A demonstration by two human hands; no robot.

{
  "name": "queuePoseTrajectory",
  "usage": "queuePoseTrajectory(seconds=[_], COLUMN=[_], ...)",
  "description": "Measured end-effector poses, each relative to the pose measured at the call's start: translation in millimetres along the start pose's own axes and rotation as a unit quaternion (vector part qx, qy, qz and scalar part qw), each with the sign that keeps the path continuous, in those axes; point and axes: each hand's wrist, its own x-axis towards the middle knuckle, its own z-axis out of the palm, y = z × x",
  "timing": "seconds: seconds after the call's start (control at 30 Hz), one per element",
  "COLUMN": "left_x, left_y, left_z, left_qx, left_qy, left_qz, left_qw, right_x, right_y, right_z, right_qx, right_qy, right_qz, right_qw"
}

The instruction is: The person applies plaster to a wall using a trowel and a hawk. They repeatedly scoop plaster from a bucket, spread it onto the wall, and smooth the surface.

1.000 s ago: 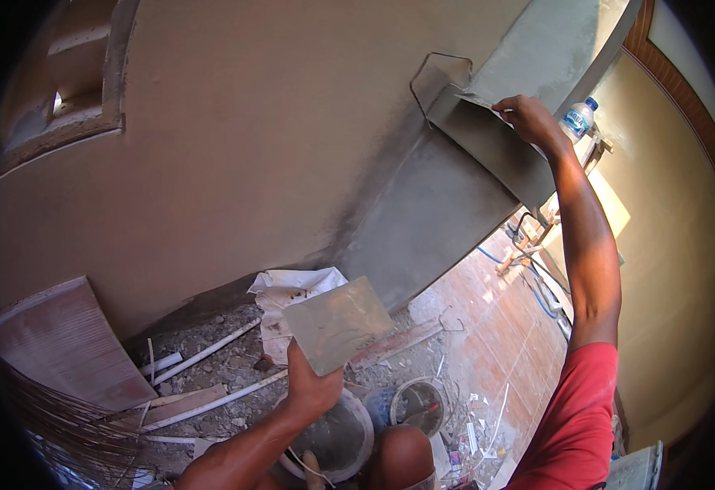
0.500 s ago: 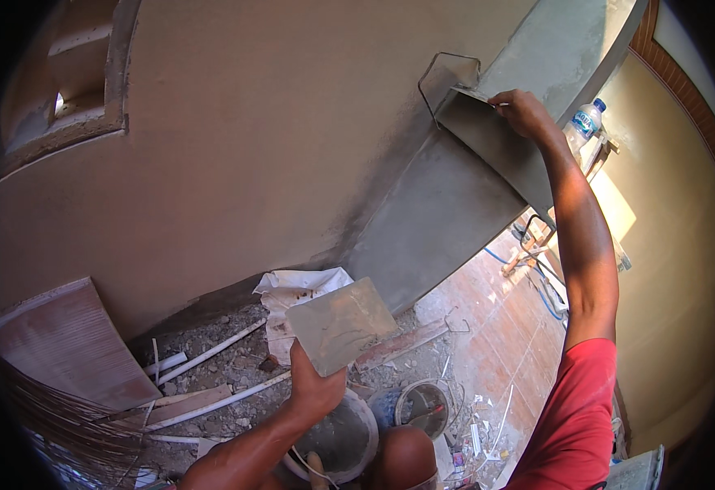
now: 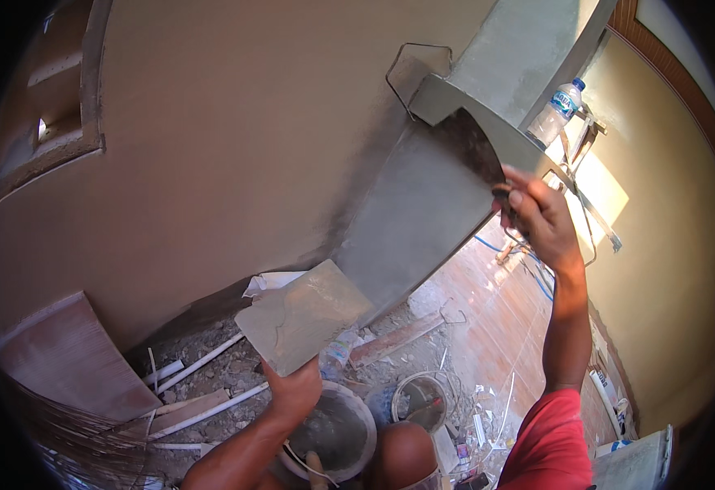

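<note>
My right hand (image 3: 539, 219) grips a plastering trowel (image 3: 473, 147) whose dark blade lies against a band of wet grey plaster (image 3: 423, 214) on the tan wall (image 3: 227, 139). My left hand (image 3: 292, 388) holds a square mortar board (image 3: 302, 314) from underneath, tilted, with a thin smear of grey plaster on it. The board hangs low, well below and left of the trowel.
Below stand a bucket of grey mortar (image 3: 333, 437) and a smaller pail (image 3: 423, 402). Rubble, white pipes (image 3: 202, 363) and a timber plank (image 3: 394, 341) lie at the wall's foot. A plastic water bottle (image 3: 555, 113) sits on a ledge at upper right. A tiled floor (image 3: 504, 318) lies far beneath.
My right hand has drawn the trowel down and leftward along the grey plaster band. The left hand and board have stayed about where they were.
</note>
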Motion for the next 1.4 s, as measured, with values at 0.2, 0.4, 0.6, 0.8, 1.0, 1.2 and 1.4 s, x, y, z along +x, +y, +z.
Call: queuePoseTrajectory(seconds=[0.2, 0.4, 0.6, 0.8, 1.0, 1.2, 1.4], left_x=[-3, -2, -6, -3, -5, 3, 4], left_y=[34, 45, 50, 36, 34, 31, 31], left_z=[6, 6, 9, 20, 20, 25, 25], left_qx=[0.015, -0.009, 0.018, -0.013, -0.017, -0.050, -0.040], left_qy=[0.034, -0.004, -0.024, -0.026, 0.005, -0.044, -0.061], left_qz=[0.009, -0.007, 0.006, 0.004, 0.004, 0.016, 0.036], left_qw=[0.999, 1.000, 1.000, 1.000, 1.000, 0.998, 0.997], right_x=[-132, -186, -184, -215, -221, -232, -239], right_y=[77, 215, 162, 182, 134, 159, 139], right_z=[59, 200, 189, 206, 199, 244, 235], right_qx=[0.331, 0.111, 0.194, 0.276, 0.392, 0.311, 0.358], right_qy=[-0.003, -0.205, 0.057, -0.121, 0.051, -0.045, -0.128], right_qz=[0.183, 0.400, 0.221, 0.379, 0.254, 0.263, 0.284], right_qw=[0.926, 0.886, 0.954, 0.875, 0.883, 0.912, 0.880])
